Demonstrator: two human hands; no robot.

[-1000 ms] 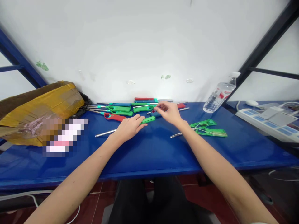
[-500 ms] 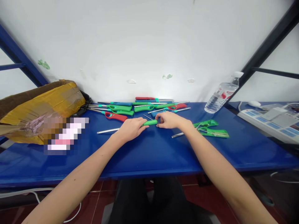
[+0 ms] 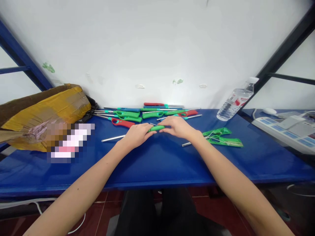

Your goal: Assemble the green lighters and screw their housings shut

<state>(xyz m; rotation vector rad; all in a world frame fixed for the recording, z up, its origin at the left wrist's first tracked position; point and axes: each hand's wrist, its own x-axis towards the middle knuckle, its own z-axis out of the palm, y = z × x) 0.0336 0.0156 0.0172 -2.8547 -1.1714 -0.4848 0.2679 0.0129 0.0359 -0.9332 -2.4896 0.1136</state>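
Well, the left hand [image 3: 140, 134] and right hand [image 3: 177, 127] share a closed grip on the green plastic lighter handle [image 3: 157, 128]; slipping, the thin silvery metal rod [image 3: 154, 124] could jab either.

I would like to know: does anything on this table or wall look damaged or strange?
Yes. Right of the right hand, a green lighter lies spread open, its inside showing. The wall has green and white marks, like torn remnants. The bottle appears to lean, though lens distortion may cause that.

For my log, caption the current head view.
Left hand holding a green lighter, right hand at its end, blue table below.
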